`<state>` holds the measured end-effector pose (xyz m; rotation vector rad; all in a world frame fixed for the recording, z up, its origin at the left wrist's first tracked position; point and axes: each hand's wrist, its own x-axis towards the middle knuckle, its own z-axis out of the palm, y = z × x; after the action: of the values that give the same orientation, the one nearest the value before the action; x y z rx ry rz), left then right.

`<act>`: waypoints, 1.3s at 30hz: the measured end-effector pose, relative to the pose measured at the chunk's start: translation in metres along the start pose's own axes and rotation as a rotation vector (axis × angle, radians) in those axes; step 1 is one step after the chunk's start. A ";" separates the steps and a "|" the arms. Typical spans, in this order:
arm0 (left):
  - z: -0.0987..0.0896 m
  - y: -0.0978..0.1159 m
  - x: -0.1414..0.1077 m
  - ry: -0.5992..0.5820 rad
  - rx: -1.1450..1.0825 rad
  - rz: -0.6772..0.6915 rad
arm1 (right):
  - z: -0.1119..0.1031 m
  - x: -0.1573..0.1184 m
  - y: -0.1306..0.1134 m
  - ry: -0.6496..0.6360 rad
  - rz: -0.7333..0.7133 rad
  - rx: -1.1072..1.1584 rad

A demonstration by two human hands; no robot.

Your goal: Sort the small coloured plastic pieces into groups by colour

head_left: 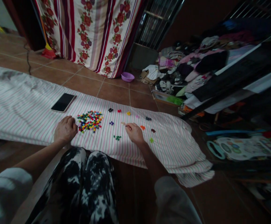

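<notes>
A mixed pile of small coloured pieces [90, 121] lies on the striped cloth [39, 105]. My left hand [65, 130] rests on the cloth against the pile's left edge, fingers curled together; whatever they hold, if anything, is hidden. To the right, my right hand [134, 133] has its fingertips pinched at a small group of beige pieces [123, 123]; what is between them is too small to make out. Around it sit small single-colour groups: black [110, 110], red [119, 111], yellow [128, 113], purple [111, 123], green [117, 137], orange [142, 127] and lime [151, 140].
A phone [63, 102] lies on the cloth left of the pile. Beyond the cloth are a purple basin [127, 77], a floral curtain [86, 34] and heaped clothes [191, 62]. My knees [98, 174] are at the near edge.
</notes>
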<state>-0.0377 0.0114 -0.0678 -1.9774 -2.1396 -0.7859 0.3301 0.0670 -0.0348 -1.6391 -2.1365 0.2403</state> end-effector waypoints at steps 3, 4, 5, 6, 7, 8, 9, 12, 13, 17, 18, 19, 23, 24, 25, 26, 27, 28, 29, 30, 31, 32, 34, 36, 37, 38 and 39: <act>0.000 0.000 0.000 0.020 0.011 0.013 | -0.003 -0.001 0.013 0.031 0.012 -0.004; 0.000 0.000 0.000 0.021 0.010 0.017 | -0.004 0.000 0.017 0.039 0.018 -0.005; 0.000 0.000 0.000 0.021 0.007 0.021 | -0.006 0.000 0.022 0.048 0.026 -0.007; -0.001 0.000 0.000 0.020 0.005 0.025 | -0.007 0.000 0.026 0.057 0.037 -0.011; -0.001 0.001 0.000 0.019 0.004 0.027 | -0.009 0.001 0.030 0.069 0.052 -0.015; -0.002 0.001 0.000 0.018 0.008 0.028 | -0.011 0.001 0.034 0.081 0.071 -0.021; -0.002 0.001 0.000 0.016 0.014 0.029 | -0.013 0.002 0.039 0.092 0.093 -0.028; -0.002 0.000 0.001 0.000 0.038 0.039 | -0.020 0.004 0.052 0.103 0.155 -0.057; -0.002 -0.001 0.001 -0.005 0.046 0.044 | -0.023 0.004 0.056 0.104 0.180 -0.069; 0.000 -0.002 0.001 -0.013 0.063 0.039 | -0.034 0.007 0.071 0.095 0.277 -0.103; 0.000 -0.002 0.001 -0.011 0.061 0.032 | -0.036 0.008 0.075 0.090 0.299 -0.107; 0.000 -0.001 0.001 -0.007 0.057 0.023 | -0.038 0.009 0.078 0.083 0.321 -0.115; 0.000 0.000 0.000 0.003 0.035 0.009 | -0.046 0.013 0.091 0.081 0.400 -0.171; 0.000 0.000 0.000 0.001 0.031 0.011 | -0.048 0.015 0.094 0.087 0.411 -0.182; 0.000 0.000 0.000 -0.003 0.030 0.016 | -0.049 0.016 0.097 0.097 0.423 -0.190; -0.001 0.001 0.000 -0.006 0.031 0.020 | -0.050 0.018 0.100 0.108 0.436 -0.195; -0.001 0.001 0.000 -0.005 0.035 0.021 | -0.050 0.020 0.103 0.119 0.453 -0.198; -0.002 0.002 0.000 -0.004 0.041 0.022 | -0.051 0.022 0.105 0.127 0.469 -0.200; -0.002 0.002 0.000 -0.001 0.049 0.020 | -0.051 0.024 0.107 0.131 0.483 -0.203; -0.002 0.002 0.000 0.003 0.055 0.018 | -0.052 0.026 0.109 0.133 0.491 -0.207; -0.002 0.003 0.000 0.005 0.059 0.016 | -0.052 0.028 0.111 0.133 0.496 -0.211; -0.002 0.003 0.000 0.007 0.058 0.015 | -0.053 0.031 0.113 0.133 0.503 -0.217; -0.002 0.002 0.001 0.004 0.044 0.017 | -0.054 0.036 0.118 0.131 0.531 -0.228; -0.002 0.002 0.001 0.003 0.031 0.017 | -0.054 0.042 0.123 0.124 0.570 -0.236; -0.001 0.001 0.001 0.002 0.031 0.018 | -0.054 0.045 0.126 0.123 0.586 -0.237; -0.001 0.001 0.001 0.001 0.034 0.019 | -0.054 0.048 0.129 0.123 0.572 -0.231; -0.001 0.001 0.001 0.002 0.042 0.021 | -0.054 0.051 0.131 0.128 0.548 -0.223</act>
<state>-0.0375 0.0115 -0.0661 -1.9748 -2.1130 -0.7332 0.4582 0.1461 -0.0258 -2.2832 -1.6287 0.0558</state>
